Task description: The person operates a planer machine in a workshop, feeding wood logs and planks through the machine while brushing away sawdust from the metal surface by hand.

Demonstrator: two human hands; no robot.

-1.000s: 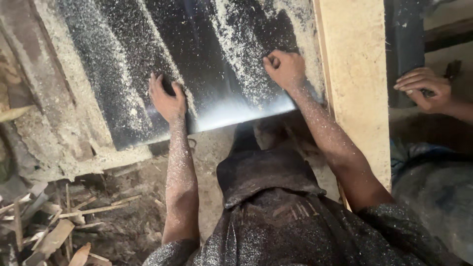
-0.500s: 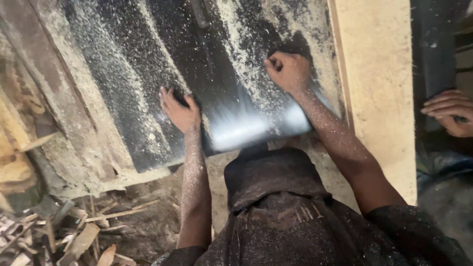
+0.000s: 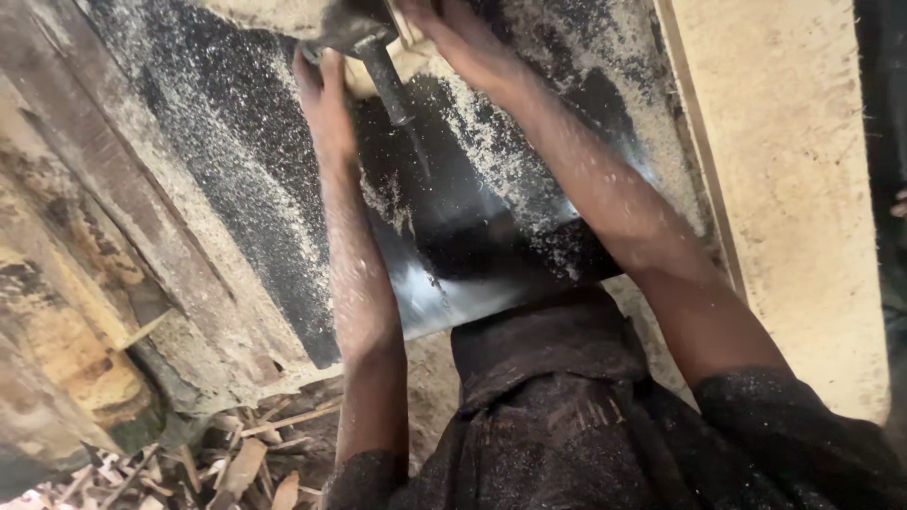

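Both hands flat: left hand [image 3: 326, 94] on dusty black sheet [image 3: 453, 217], right hand [image 3: 463, 42] beside hammer [image 3: 373, 52].

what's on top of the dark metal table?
Sawdust covers much of the dark metal table. Both hands, left hand and right hand, reach a metal lever. Surface beneath the arms is hidden.
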